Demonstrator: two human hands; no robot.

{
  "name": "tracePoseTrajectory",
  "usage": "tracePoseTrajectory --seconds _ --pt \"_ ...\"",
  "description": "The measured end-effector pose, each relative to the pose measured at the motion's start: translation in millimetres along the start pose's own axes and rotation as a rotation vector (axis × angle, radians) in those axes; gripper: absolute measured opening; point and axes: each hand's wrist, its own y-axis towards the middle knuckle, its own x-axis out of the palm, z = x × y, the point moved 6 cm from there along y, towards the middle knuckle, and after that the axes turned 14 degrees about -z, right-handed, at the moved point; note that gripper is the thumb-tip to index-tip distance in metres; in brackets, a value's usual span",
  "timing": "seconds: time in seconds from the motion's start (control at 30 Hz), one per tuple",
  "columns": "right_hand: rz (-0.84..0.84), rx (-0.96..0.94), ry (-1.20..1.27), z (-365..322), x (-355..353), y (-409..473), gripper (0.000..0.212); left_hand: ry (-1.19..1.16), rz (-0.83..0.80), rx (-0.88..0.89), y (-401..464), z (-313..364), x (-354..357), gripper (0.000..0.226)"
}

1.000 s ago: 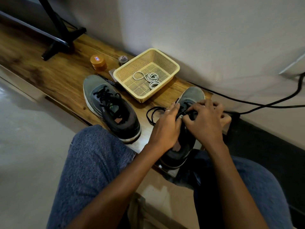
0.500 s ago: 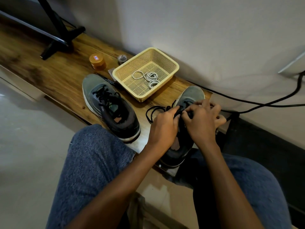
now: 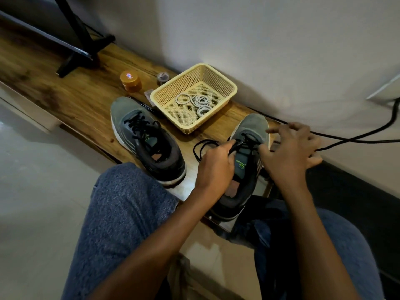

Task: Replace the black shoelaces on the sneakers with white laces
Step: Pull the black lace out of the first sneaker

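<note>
A laced grey sneaker [image 3: 147,141] sits left on the wooden shelf [image 3: 65,98], beside a basket [image 3: 225,83] holding coiled white laces [image 3: 200,102]. The left hand [image 3: 216,165] pinches the black lace [image 3: 203,146] at the right sneaker [image 3: 251,131]. The right hand [image 3: 290,150] hovers beside it, fingers spread, holding nothing.

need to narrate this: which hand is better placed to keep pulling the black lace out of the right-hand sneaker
Left. The left hand already pinches the black lace at the sneaker; the right hand is spread open, holding nothing.
</note>
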Motion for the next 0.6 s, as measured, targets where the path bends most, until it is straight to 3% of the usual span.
tracePoseTrajectory --seconds 0.1,0.23,0.4,0.6 --pt "-0.122 -0.112 -0.117 -12 18 -2 0.026 0.02 -0.01 0.004 0 1 1 0.037" --pt "-0.152 -0.154 -0.202 -18 35 -3 0.022 0.031 -0.016 -0.02 1 0 2 0.039" --pt "0.036 -0.184 -0.136 -20 21 -6 0.009 0.017 0.001 -0.021 -1 1 0 0.038" --pt "0.298 -0.062 0.119 -5 -17 -11 0.008 0.01 0.025 -0.037 1 -2 -1 0.039"
